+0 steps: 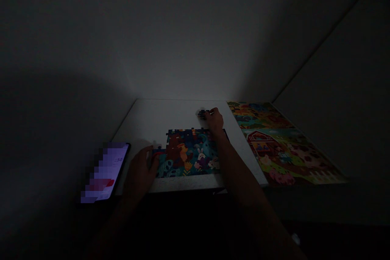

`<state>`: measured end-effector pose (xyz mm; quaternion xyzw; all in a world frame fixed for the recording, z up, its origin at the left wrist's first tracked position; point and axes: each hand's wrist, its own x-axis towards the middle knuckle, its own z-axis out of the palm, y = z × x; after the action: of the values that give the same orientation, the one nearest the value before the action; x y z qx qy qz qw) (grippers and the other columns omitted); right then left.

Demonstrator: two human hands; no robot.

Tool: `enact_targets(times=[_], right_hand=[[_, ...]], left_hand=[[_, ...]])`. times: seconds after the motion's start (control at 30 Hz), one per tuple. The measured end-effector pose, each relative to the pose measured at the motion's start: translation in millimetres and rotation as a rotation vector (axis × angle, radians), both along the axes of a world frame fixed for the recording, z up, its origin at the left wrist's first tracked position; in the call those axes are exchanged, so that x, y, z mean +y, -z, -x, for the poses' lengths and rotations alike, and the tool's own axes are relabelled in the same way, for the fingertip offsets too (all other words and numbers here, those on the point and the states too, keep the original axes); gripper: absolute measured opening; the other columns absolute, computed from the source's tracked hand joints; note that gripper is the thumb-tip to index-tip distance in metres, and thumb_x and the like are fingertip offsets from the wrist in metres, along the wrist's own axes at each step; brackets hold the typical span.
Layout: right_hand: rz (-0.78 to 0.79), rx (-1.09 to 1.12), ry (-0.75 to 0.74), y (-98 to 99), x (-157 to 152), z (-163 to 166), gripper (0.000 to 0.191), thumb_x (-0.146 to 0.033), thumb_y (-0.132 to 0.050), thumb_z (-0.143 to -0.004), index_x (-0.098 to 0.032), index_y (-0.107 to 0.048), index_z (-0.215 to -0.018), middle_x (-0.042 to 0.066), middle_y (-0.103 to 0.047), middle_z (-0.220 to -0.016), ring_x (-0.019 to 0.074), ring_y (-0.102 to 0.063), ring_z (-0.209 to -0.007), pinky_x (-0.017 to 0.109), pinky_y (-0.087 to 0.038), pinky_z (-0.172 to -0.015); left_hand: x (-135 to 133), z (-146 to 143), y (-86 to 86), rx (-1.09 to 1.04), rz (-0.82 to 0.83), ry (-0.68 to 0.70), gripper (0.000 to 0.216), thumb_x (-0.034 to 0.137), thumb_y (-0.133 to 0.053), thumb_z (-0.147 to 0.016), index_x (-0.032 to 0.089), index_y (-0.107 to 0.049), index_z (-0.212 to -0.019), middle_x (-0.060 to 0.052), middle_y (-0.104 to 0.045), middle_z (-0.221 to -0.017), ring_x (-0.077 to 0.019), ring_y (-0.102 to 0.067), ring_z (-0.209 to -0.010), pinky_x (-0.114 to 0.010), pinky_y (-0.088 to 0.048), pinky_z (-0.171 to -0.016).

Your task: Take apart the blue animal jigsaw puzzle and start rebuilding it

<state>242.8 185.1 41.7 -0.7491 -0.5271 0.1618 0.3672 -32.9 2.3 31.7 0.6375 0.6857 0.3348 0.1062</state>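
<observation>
A partly assembled jigsaw puzzle [189, 154] with dark, colourful animals, a white rabbit among them, lies near the front of the white table. My left hand [140, 170] rests at its left edge, thumb and index finger apart, the fingertips touching the border pieces. Reaching over the puzzle's right side, my right hand [215, 120] is beyond its top edge. Its fingers are closed at a small cluster of dark puzzle pieces [201, 114]; the dim light blurs how many they grip. The puzzle's upper left corner is stepped, and my right forearm covers part of its right side.
A lit phone [106, 172], partly pixelated, stands or lies at the table's left edge. Along the right side are two colourful farm pictures [286, 154], one behind the other. Pale walls [183, 48] close in behind and beside the white table [152, 118].
</observation>
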Motion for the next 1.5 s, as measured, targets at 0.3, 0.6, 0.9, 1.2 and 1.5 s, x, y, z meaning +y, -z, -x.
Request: enact_targets(times=[0.3, 0.6, 0.9, 1.2, 1.5], right_hand=[[0.002, -0.068, -0.021, 1.9, 2.6, 1.1, 0.028, -0.042, -0.055, -0.088, -0.020, -0.060, -0.106, 0.012, -0.071, -0.094, 0.0252, -0.066, -0.088, 0.033, -0.046, -0.074], [0.038, -0.077, -0.050, 2.9, 3.8, -0.1, 0.031, -0.042, -0.052, -0.090, -0.019, -0.059, -0.109, 0.014, -0.070, -0.100, 0.0274, -0.065, -0.094, 0.035, -0.046, -0.078], [-0.043, 0.030, 0.002, 3.0, 1.0, -2.5, 0.034, -0.041, -0.050, -0.090, -0.019, -0.061, -0.113, 0.011, -0.071, -0.098, 0.0233, -0.064, -0.089, 0.031, -0.045, -0.078], [-0.031, 0.087, 0.019, 12.3, 14.0, -11.0, 0.028, -0.032, -0.049, -0.087, -0.017, -0.068, -0.100, 0.011, -0.071, -0.103, 0.0215, -0.064, -0.094, 0.029, -0.045, -0.079], [-0.109, 0.330, -0.186, 20.2, 14.0, -36.1, 0.032, -0.040, -0.048, -0.085, -0.015, -0.065, -0.095, 0.003, -0.065, -0.077, 0.0146, -0.056, -0.065, 0.023, -0.041, -0.056]], left_hand=[[-2.6, -1.4, -5.6, -0.170, 0.046, -0.032, 0.040, 0.056, -0.050, -0.082, 0.022, -0.055, -0.104, -0.010, -0.070, -0.103, -0.0279, -0.068, -0.097, -0.041, -0.054, -0.082], [2.6, -0.6, -16.5, -0.341, 0.084, -0.054, 0.041, 0.062, -0.060, -0.071, 0.023, -0.058, -0.086, -0.004, -0.069, -0.091, -0.0248, -0.066, -0.089, -0.037, -0.054, -0.080], [4.3, 1.7, -20.1, -0.430, 0.094, -0.063, 0.047, 0.062, -0.064, -0.068, 0.023, -0.062, -0.094, -0.003, -0.071, -0.093, -0.0251, -0.068, -0.088, -0.037, -0.056, -0.076], [2.8, 2.2, -17.5, -0.426, 0.115, 0.016, 0.047, 0.058, -0.062, -0.072, 0.022, -0.068, -0.103, -0.007, -0.074, -0.101, -0.0278, -0.070, -0.096, -0.040, -0.057, -0.080], [4.1, 7.5, -14.8, -0.374, 0.119, -0.023, 0.050, 0.059, -0.054, -0.078, 0.023, -0.068, -0.109, -0.008, -0.070, -0.118, -0.0287, -0.064, -0.111, -0.044, -0.052, -0.094]])
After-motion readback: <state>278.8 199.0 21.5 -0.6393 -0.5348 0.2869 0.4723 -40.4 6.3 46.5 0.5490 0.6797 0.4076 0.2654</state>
